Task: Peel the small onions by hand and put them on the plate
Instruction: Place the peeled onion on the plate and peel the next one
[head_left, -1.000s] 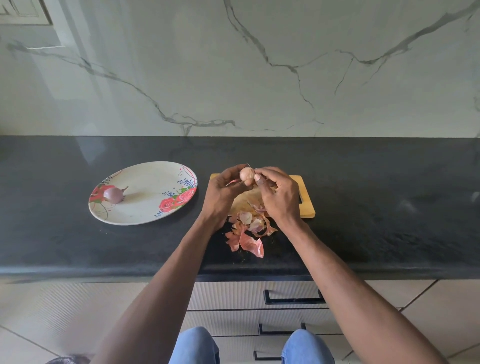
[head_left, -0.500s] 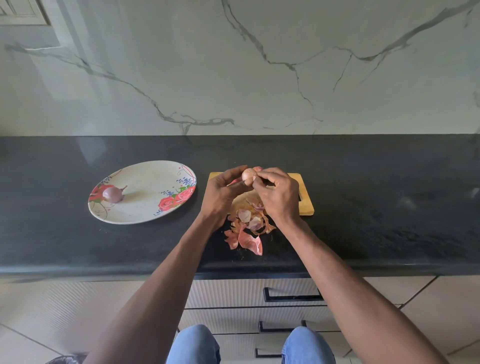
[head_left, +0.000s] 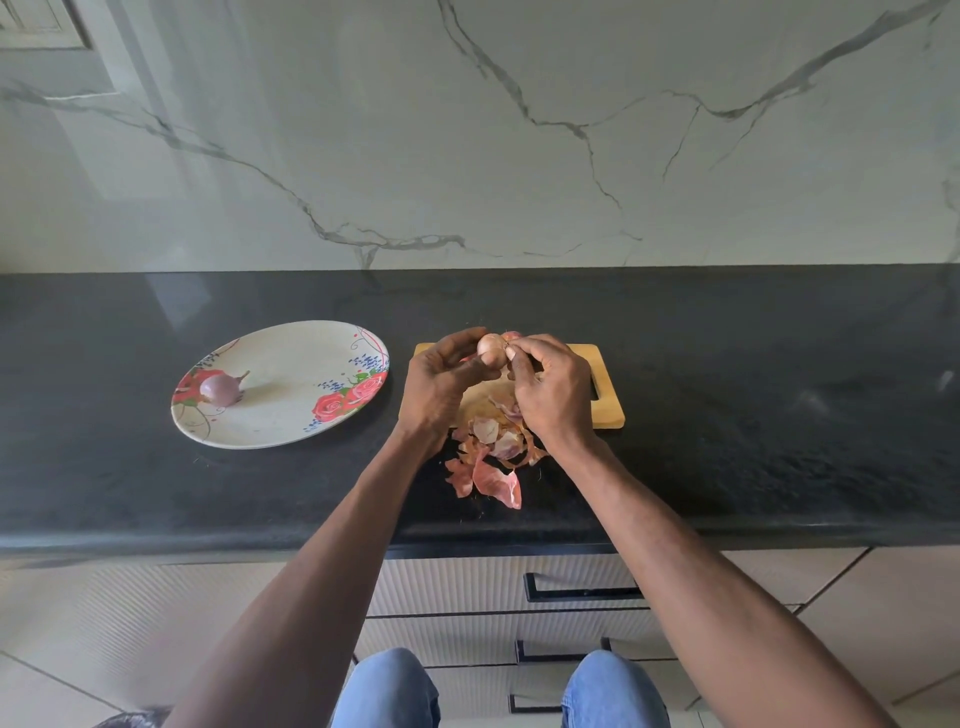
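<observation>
A small pale-pink onion (head_left: 491, 349) is held above the wooden board (head_left: 607, 413). My left hand (head_left: 441, 384) grips it between thumb and fingers from the left. My right hand (head_left: 553, 387) pinches at the onion's right side with curled fingertips. A pile of papery pink onion skins (head_left: 491, 460) lies below the hands, spilling off the board's front edge onto the counter. To the left, a white flowered plate (head_left: 291, 410) holds one peeled purple onion (head_left: 221, 389) near its left side.
The black stone countertop (head_left: 779, 415) runs the whole width, with a marble wall behind it. Drawers with black handles (head_left: 582, 592) sit under the counter edge, and my knees in blue jeans show at the bottom.
Both hands stay at the same spot above the board. The onion has turned slightly in my left fingers and my right fingertips have shifted on its side.
</observation>
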